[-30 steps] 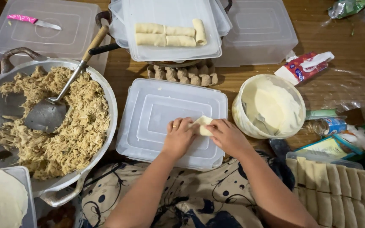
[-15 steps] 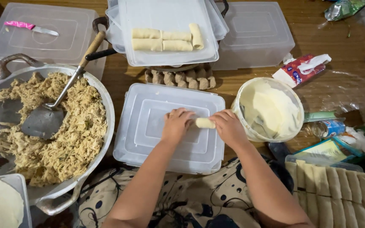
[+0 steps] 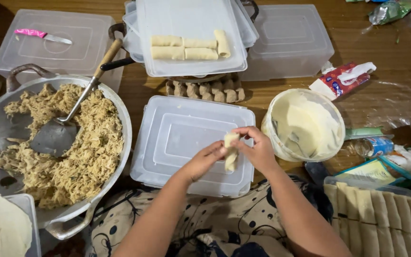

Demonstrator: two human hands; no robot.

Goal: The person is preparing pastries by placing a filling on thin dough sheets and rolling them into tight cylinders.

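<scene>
Both our hands meet over the clear plastic lid point(image 3: 186, 138) that lies flat in front of us on the wooden worktop point(image 3: 391, 100). Between them is one pale spring roll point(image 3: 230, 151), lifted off the lid and held nearly upright.

Left hand point(image 3: 204, 161): fingers closed on the roll's left side, thumb against the wrapper. Right hand point(image 3: 258, 150): fingers curled over the top and right side, clamped on the same roll. Nothing else is held.

Step in hand, as we judge it: finishing the roll, pressing or sealing the wrapper edge after rolling. The filling no longer shows, so the wrap looks closed or close to it.

Around us:
- Left: wide metal wok point(image 3: 120, 119) of shredded filling point(image 3: 86, 143), metal spatula point(image 3: 55, 135) resting in it.
- Lower left: stack of round wrappers point(image 3: 1, 228).
- Right: round tub of pale paste point(image 3: 305, 123), just beside the lid.
- Far side: another lid carrying finished rolls point(image 3: 186, 47).
- Lower right: a box with a row of pale rolls point(image 3: 381, 214).
- Far left: pink-handled knife point(image 3: 44, 35) on a closed container.

Next move likely calls for firm, even pressure along the seam so it holds, without tearing the thin wrapper, then a place among the finished ones.
</scene>
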